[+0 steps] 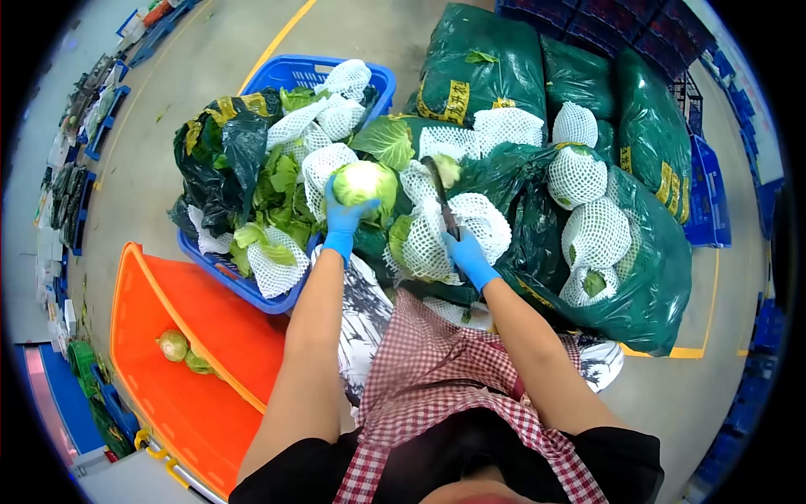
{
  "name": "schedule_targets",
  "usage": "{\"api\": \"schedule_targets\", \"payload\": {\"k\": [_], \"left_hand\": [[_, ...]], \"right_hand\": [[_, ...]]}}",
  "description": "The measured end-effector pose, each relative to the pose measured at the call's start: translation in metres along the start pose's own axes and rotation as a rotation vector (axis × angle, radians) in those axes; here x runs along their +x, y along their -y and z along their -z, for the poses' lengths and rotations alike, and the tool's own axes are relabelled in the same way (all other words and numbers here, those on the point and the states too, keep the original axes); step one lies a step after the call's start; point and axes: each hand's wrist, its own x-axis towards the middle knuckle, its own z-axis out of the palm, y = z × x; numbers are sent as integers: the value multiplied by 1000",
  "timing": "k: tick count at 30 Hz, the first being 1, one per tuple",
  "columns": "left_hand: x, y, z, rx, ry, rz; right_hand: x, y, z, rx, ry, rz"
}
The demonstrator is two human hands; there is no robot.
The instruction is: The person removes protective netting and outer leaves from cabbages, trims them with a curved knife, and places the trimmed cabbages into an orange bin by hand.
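My left hand (342, 220), in a blue glove, grips a pale green cabbage (366, 186) from its near left side. A knife (440, 195) with a dark blade is in my gloved right hand (468, 254), its blade pointing away from me. Below and around the blade lie cabbages in white foam nets (426, 244), on an opened dark green bag (525, 231). A loose outer leaf (386, 141) spreads just beyond the held cabbage. To the left, a blue basket (294, 63) holds stripped leaves, empty-looking foam nets and dark plastic.
An orange bin (180, 294) with a couple of cabbages (174, 345) inside stands at the lower left. Full green bags (483, 63) are stacked ahead and to the right. More netted cabbages (596, 233) rest on the right bag. A blue crate (708, 193) sits at far right.
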Motion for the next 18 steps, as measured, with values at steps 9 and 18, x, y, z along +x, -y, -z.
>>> {"api": "schedule_targets", "payload": {"k": [9,18], "left_hand": [[-80,-51,-9,-769,-6,154],[-135,-132,-62,-749,76,-63]], "right_hand": [[-55,121,23,596,19,75],[-126,167,58,220,-254,310]]}}
